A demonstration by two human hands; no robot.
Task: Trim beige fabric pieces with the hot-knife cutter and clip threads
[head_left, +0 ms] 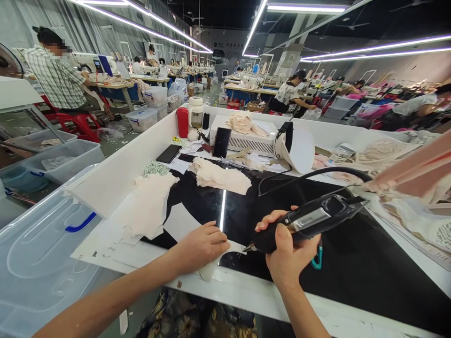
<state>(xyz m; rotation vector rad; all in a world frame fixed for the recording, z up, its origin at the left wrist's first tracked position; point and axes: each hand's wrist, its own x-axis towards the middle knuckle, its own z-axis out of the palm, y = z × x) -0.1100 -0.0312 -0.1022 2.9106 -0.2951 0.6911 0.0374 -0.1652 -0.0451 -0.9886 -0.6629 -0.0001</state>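
My right hand point(292, 258) is wrapped round a black corded hand-held electric cutter point(313, 216) with a silver plate on its side. Its pointed metal tip meets the right end of a thin white fabric piece point(181, 223) on the glossy black work surface point(352, 263). Pressed on that piece, my left hand point(200, 246) has its fingers together and curved; the thumb is hidden. Part of the pale material hangs below it near the table's front edge. A stack of cream fabric pieces point(151, 206) lies to the left, and another cream stack point(221, 176) lies farther back.
A black phone point(169, 153) lies flat; another phone point(221, 142) leans on a white box unit point(243, 134). A white cone-shaped lamp point(296, 145) stands behind the cutter's cable. Pink cloth point(412, 169) hangs at right. A clear plastic bin point(45, 253) stands left. Other people sit at sewing stations beyond.
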